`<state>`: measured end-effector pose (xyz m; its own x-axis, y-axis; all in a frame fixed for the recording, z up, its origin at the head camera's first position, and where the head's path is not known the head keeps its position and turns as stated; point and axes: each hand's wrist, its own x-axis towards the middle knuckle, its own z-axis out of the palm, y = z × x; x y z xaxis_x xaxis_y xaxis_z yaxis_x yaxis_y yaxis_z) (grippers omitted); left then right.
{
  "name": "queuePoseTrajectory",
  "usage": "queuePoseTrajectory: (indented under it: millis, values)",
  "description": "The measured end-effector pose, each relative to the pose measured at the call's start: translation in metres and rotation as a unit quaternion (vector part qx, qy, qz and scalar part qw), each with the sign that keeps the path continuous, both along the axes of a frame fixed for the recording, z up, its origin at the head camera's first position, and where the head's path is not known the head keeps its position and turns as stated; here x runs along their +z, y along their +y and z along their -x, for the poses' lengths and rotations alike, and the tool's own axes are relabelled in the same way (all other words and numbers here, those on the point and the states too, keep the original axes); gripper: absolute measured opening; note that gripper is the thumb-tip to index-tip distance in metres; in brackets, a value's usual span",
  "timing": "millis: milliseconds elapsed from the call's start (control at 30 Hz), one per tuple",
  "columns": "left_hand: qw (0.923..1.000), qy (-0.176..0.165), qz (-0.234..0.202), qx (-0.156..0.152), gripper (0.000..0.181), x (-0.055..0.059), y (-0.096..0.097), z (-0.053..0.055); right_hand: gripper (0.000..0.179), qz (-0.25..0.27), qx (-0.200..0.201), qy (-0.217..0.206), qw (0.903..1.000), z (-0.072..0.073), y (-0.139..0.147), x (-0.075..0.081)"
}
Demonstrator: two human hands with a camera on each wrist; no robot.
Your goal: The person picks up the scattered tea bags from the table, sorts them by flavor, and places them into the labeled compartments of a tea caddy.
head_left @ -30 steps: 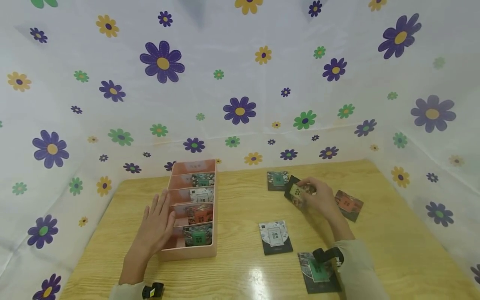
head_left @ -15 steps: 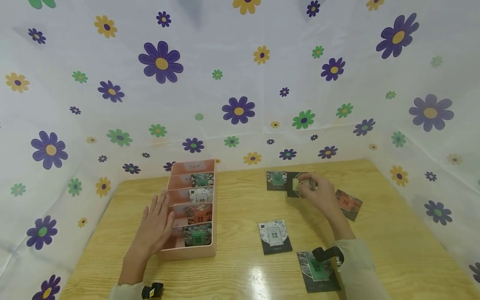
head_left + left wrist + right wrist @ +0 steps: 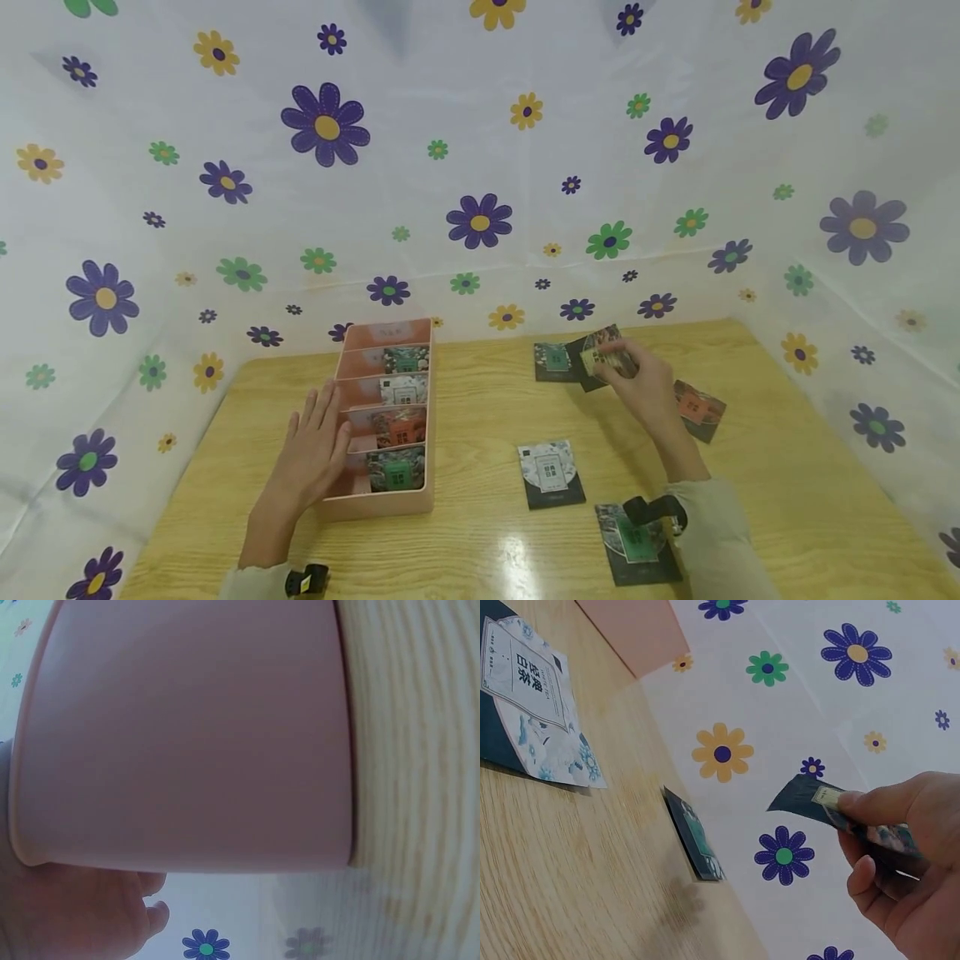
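Note:
My right hand pinches a dark tea sachet with a yellow label between thumb and fingers. In the right wrist view this sachet is raised above the table, the thumb on its front. My left hand lies with straight fingers along the left edge of a pink divided box. The left wrist view shows the box's plain end wall, with part of the hand at its lower left corner. Inside the box are a front green sachet, a red one, a white one and a rear green one.
Loose on the wooden table lie a small green-labelled sachet, a red sachet, a white sachet and a larger green sachet beside the right sleeve. Flowered cloth walls the back and sides.
The yellow-labelled sachet has turned in my right hand, its far end swinging up and away, while the hand shifts slightly. My left hand has stayed on the box edge.

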<state>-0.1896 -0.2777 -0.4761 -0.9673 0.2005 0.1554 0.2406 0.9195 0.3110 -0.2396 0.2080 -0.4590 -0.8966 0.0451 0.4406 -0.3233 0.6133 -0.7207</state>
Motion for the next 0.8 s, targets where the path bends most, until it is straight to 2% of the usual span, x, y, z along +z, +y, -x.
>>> queuePoseTrajectory:
  millis: [233, 567, 800]
  values:
    - [1.0, -0.003, -0.002, 0.0, 0.063, -0.001, 0.0, 0.001, 0.024, 0.022, 0.022, 0.038, 0.9988, 0.001, -0.003, 0.001]
    - [1.0, -0.005, -0.001, 0.0, 0.063, 0.0, 0.0, 0.0, 0.027, 0.045, 0.038, 0.021, 0.9981, 0.002, -0.009, -0.001]
    - [1.0, -0.006, -0.003, -0.003, 0.063, 0.001, 0.0, -0.001, 0.025, 0.069, 0.025, 0.05, 0.996, 0.0, -0.016, 0.002]
